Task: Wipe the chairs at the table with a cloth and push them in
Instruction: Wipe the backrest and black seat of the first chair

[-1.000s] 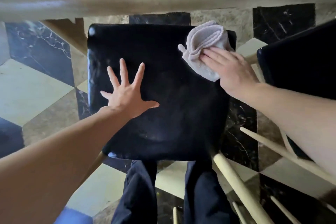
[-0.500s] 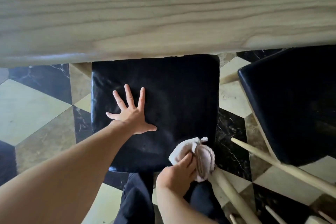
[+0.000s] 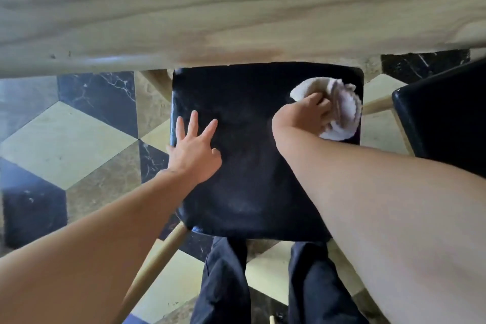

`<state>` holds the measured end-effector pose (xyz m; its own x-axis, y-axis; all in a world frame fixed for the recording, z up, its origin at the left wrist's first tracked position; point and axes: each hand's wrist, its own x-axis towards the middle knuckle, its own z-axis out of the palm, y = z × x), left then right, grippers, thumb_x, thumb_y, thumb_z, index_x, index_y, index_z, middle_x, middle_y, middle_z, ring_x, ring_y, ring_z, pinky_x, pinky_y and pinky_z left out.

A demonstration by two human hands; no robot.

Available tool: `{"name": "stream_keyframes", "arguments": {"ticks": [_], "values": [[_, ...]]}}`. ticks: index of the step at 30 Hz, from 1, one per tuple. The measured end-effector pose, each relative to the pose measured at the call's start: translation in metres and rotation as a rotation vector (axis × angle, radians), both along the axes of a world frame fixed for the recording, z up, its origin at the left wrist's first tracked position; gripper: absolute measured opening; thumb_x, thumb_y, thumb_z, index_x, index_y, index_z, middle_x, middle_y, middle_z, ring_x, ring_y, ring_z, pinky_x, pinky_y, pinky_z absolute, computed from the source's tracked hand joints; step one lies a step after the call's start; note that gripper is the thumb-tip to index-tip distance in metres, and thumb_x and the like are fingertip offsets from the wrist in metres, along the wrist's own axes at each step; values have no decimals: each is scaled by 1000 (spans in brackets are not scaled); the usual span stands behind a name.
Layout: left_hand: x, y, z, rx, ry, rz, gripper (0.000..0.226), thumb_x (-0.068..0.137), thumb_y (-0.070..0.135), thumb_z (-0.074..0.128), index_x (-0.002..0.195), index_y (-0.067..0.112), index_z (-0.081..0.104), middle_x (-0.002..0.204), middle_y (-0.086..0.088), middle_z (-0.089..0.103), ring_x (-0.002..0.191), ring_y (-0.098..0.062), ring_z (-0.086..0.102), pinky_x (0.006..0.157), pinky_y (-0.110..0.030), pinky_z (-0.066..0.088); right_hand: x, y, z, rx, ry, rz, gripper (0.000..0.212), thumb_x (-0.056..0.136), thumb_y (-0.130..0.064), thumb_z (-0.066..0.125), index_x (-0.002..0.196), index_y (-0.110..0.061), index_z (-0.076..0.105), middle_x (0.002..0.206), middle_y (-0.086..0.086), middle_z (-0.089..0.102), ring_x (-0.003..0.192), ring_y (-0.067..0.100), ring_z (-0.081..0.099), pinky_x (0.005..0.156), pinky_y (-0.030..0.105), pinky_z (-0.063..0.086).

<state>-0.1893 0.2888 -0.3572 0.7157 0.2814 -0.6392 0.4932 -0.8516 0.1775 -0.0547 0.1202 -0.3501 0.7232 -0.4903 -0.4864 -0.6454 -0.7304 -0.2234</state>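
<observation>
Black padded chair seat (image 3: 252,166) is mid-wipe: our right hand (image 3: 302,116) grips the bunched white cloth (image 3: 342,110), left hand (image 3: 196,152) splayed flat, empty. Next we'd sweep the near half, probably.

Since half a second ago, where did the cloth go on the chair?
The right hand swept the cloth from the seat's near edge up to its far right corner, close to the table. It kept hold of the cloth throughout. The left hand stayed pressed flat on the left of the black seat.
</observation>
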Motion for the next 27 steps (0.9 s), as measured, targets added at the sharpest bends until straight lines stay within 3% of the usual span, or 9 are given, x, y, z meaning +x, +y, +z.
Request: {"name": "stream_keyframes", "arguments": {"ticks": [2,5,11,16,18,20,22,25,27], "values": [[-5,19,1,-11,23,41,76,90,22,46,155,43,13,167,8,-9,152,-29,-10,114,-62,26,-27,19,-10,-16,-184,321,65,89,-3,52,151,-15,37,155,2,37,141,28,31,108,48,34],[-16,28,0,-46,32,53,79,89,14,43,156,42,13,167,9,-9,153,-25,-8,117,-49,24,-77,7,-33,20,-275,786,79,73,0,68,146,-21,45,151,-6,44,132,22,38,103,49,41],[-30,8,-1,-45,59,110,89,82,11,43,155,47,7,166,11,-16,152,-22,-16,94,-43,45,-154,-22,-24,137,-237,1215,69,72,-7,76,137,-19,59,141,-6,58,121,21,56,89,40,49],[-45,-24,4,-70,80,124,83,84,17,45,155,45,11,167,5,-16,152,-25,-15,106,-46,38,-179,-58,-9,181,-90,1595,63,82,-15,62,144,-19,51,146,-5,56,121,21,57,91,35,51],[-53,-40,5,-112,114,129,78,86,17,42,155,43,16,167,3,-14,152,-26,-15,110,-45,33,-183,-63,2,271,78,1538,60,86,-12,55,144,-24,48,146,-5,54,124,23,53,96,38,49],[-54,-55,13,-208,125,150,70,90,15,40,154,40,26,168,-1,-3,153,-27,-8,115,-42,26,-175,-62,15,383,252,1214,57,89,-10,50,140,-34,51,139,-2,58,120,28,57,98,38,49],[-49,-66,27,-366,84,204,63,90,10,37,147,36,45,165,-1,24,153,-23,6,119,-37,17,-157,-56,25,493,418,890,48,91,-14,45,131,-37,57,130,4,62,113,34,61,95,39,52],[-33,-79,73,-499,11,265,61,78,21,34,128,39,64,148,13,48,151,-12,14,119,-33,18,-112,-64,55,629,497,716,36,95,-9,45,122,-19,67,123,12,67,112,34,62,98,41,51],[-16,-87,106,-586,18,248,66,66,25,37,125,35,65,132,17,56,143,-13,31,107,-27,33,-84,-81,81,654,495,730,36,95,-3,45,122,-11,68,113,10,68,105,29,62,97,38,49]]}}
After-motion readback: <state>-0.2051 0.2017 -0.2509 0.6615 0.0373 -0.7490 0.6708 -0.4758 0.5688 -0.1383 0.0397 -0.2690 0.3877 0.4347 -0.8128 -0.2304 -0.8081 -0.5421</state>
